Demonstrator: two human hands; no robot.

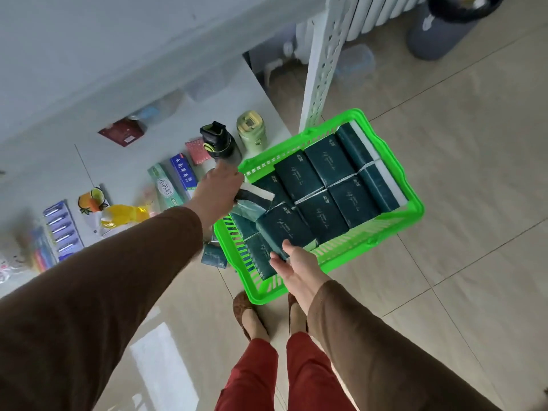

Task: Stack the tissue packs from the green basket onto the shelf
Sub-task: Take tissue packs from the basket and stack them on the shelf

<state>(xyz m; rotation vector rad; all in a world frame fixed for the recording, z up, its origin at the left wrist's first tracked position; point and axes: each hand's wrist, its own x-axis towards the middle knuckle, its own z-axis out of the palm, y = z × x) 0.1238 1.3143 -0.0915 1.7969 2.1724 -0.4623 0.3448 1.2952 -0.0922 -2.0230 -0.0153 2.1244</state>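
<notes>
A bright green basket [410, 200] stands on the tiled floor beside the white shelf [261, 93], filled with several dark green tissue packs [324, 161]. My left hand [218, 192] grips one pack [255, 197] at the basket's left rim, lifted and tilted. My right hand [292, 266] holds another pack [281, 229] at the basket's near end, thumb on top and fingers under its edge. One more dark pack [214, 256] lies on a lower shelf level just left of the basket.
On the shelf sit a black-lidded bottle [218, 140], a pale green flask [252, 130], toothpaste boxes [175, 180], a yellow item [123, 216] and blue packs [60, 229]. A white perforated shelf post [320, 63] rises behind the basket. My feet [249, 315] stand near its front.
</notes>
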